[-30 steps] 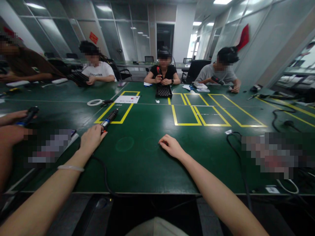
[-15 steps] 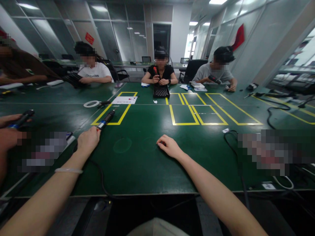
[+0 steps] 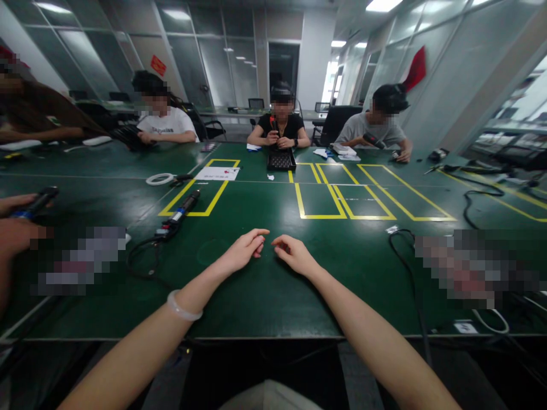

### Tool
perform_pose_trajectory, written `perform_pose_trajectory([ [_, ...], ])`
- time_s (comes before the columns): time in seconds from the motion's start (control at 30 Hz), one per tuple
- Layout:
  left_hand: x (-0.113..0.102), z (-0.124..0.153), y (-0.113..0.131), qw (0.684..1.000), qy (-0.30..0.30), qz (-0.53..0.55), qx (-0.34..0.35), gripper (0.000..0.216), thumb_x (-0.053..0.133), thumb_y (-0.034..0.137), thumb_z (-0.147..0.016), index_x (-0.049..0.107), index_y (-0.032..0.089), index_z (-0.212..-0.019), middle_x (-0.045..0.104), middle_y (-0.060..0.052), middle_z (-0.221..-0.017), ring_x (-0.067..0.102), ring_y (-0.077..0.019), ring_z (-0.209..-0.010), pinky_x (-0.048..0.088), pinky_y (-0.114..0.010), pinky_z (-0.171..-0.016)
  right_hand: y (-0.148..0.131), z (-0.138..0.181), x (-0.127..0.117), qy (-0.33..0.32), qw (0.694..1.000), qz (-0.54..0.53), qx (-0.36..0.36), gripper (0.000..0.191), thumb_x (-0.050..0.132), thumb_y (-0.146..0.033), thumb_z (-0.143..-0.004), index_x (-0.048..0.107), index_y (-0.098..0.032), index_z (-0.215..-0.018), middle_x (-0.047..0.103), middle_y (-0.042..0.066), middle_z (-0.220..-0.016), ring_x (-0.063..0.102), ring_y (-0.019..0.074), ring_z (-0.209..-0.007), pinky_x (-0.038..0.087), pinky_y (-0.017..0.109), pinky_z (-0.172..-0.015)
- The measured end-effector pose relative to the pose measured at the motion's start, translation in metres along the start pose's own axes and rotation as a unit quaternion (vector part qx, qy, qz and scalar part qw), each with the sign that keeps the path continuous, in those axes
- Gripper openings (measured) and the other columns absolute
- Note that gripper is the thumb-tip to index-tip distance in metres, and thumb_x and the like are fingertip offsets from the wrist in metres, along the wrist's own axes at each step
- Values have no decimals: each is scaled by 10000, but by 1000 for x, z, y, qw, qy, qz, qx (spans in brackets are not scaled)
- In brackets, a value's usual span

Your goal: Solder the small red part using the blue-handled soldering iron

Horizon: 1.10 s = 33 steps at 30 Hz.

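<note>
- Left hand [image 3: 243,250] had left the screwdriver [image 3: 183,208] and come just beside the right hand [image 3: 296,255], fingers loose and holding nothing.
- Right fingers were curled; whether they pinched something could not be told.
- Screwdriver lay on the table [image 3: 265,302], left, within easy reach.

Dim ceiling light [image 3: 383,4] (edges seemingly bowed)

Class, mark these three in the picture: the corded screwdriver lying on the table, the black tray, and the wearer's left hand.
corded screwdriver [image 3: 183,207]: head view, middle of its dark barrel.
black tray [image 3: 281,168]: head view, its near wall.
left hand [image 3: 243,251]: head view, back of the hand.
</note>
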<state>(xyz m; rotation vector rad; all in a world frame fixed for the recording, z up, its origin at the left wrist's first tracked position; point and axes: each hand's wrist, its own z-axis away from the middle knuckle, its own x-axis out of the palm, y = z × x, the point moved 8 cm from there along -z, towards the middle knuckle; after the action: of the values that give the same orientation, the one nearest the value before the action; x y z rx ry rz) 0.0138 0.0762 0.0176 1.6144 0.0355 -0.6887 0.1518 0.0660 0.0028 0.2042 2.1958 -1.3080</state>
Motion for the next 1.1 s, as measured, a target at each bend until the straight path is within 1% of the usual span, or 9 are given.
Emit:
perform_pose_trajectory([
  [0.07, 18, 1, -4, 996, -26, 87, -23, 531, 436, 436, -913, 427, 145, -1357, 432, 56, -649, 429, -102, -553, 451, -266, -611, -3, 0, 1, -7, 999, -49, -4, 219, 553, -222, -862, 557, -189, -1079, 603, -9, -831, 522, 107, -662, 418, 231, -633],
  [0.17, 33, 4, -12, 987, -63, 147, -33, 631, 462, 458, -915, 315, 147, -1444, 355, 84, -603, 353, -86, -514, 407, -251, -579, -12, 1, 5, -27, 996, -81, -21, 242, 585, -236, -838, 537, -185, -1070, 614, 6, -893, 543, 108, -701, 428, 227, -628],
  [0.37, 34, 7, -19, 984, -77, 162, -17, 661, 459, 508, -925, 286, 170, -1467, 354, 86, -589, 338, -80, -495, 349, -237, -536, -12, 0, 7, -34, 996, -85, -5, 183, 611, -238, -832, 573, -181, -1001, 628, 12, -877, 559, 117, -729, 449, 250, -685],
  [0.47, 35, 8, -18, 984, -76, 163, -17, 671, 464, 512, -923, 284, 168, -1471, 373, 84, -578, 351, -80, -486, 319, -223, -502, -9, 0, 10, -43, 995, -89, 3, 188, 643, -238, -809, 583, -173, -976, 627, 2, -835, 554, 114, -700, 443, 241, -664],
  [0.6, 32, 7, -18, 987, -62, 145, -13, 654, 443, 524, -927, 321, 155, -1453, 424, 74, -553, 401, -89, -474, 315, -213, -474, -7, 0, 11, -41, 996, -83, 13, 117, 605, -274, -845, 612, -164, -886, 602, -10, -757, 528, 108, -657, 415, 229, -633],
  [0.73, 23, 4, -19, 993, -30, 112, -6, 548, 413, 528, -931, 463, 157, -1331, 514, 27, -635, 491, -107, -531, 400, -225, -502, 2, -1, 9, -28, 994, -90, 50, 187, 565, -341, -875, 610, -160, -861, 586, -19, -712, 503, 103, -621, 386, 221, -602],
  [0.9, 14, 8, -2, 996, 9, -4, 84, 361, 648, 382, -807, 593, 214, -1122, 600, -46, -930, 580, -163, -788, 467, -249, -595, 17, -3, 4, -8, 991, -90, 97, 221, 558, -362, -864, 601, -156, -797, 558, -26, -659, 483, 103, -596, 363, 217, -574],
  [1.0, 12, 10, 4, 993, 23, -55, 101, 209, 611, 323, -833, 623, 219, -1013, 624, -49, -920, 590, -176, -810, 458, -258, -608, 18, -3, 7, -20, 992, -91, 86, 223, 547, -361, -868, 603, -160, -788, 564, -22, -672, 489, 105, -613, 370, 219, -588],
  [1.1, 9, 10, 3, 994, 31, -58, 92, 162, 590, 317, -848, 623, 210, -965, 641, -48, -899, 599, -178, -795, 460, -265, -621, 17, -3, 7, -8, 989, -125, 76, 192, 538, -348, -873, 599, -168, -894, 605, -4, -766, 539, 116, -681, 414, 231, -641],
])
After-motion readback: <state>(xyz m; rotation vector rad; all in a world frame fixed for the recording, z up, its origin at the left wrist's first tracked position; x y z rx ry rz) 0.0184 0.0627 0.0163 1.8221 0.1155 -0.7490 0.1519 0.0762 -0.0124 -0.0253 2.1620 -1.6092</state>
